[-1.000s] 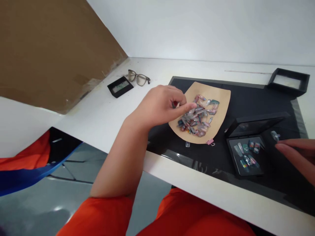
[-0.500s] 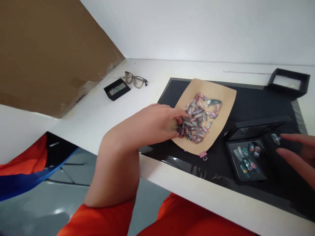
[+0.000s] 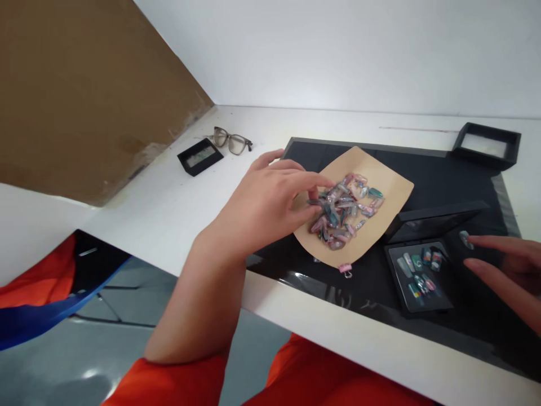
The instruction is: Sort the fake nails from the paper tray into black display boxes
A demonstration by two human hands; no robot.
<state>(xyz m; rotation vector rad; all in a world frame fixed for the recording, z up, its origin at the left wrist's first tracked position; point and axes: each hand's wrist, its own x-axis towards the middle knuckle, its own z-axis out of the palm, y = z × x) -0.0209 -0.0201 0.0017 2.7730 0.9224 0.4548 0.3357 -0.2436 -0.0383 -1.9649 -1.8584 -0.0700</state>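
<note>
Pieces resembling false nails on a tan sheet, with both hands of a person at work. The tan sheet point(image 3: 395, 189) lies on a black mat point(image 3: 486, 344), which covers part of the white tabletop point(image 3: 190, 208); all places are given relative to this sheet. The loose pile point(image 3: 340, 214), mostly translucent pink, grey and green, occupies its middle. The left hand point(image 3: 270, 197) reaches in over its left side; thumb and index finger stand narrowly apart at the pile's margin, and whether they grip a piece cannot be told. The right hand point(image 3: 519, 262) lies well to its right, thumb and index finger spread wide; a single piece point(image 3: 465, 239) sits at the index fingertip, and its contact with the mat is unclear. To the near right of the sheet is a black case point(image 3: 439, 301), lid raised, with several decorated pieces in its tray. A pink clip point(image 3: 345, 268) is fixed to the sheet's near edge. Beyond its left side are eyeglasses point(image 3: 235, 144) and a small black box point(image 3: 211, 163); beyond its far right, a larger black frame point(image 3: 513, 152).
</note>
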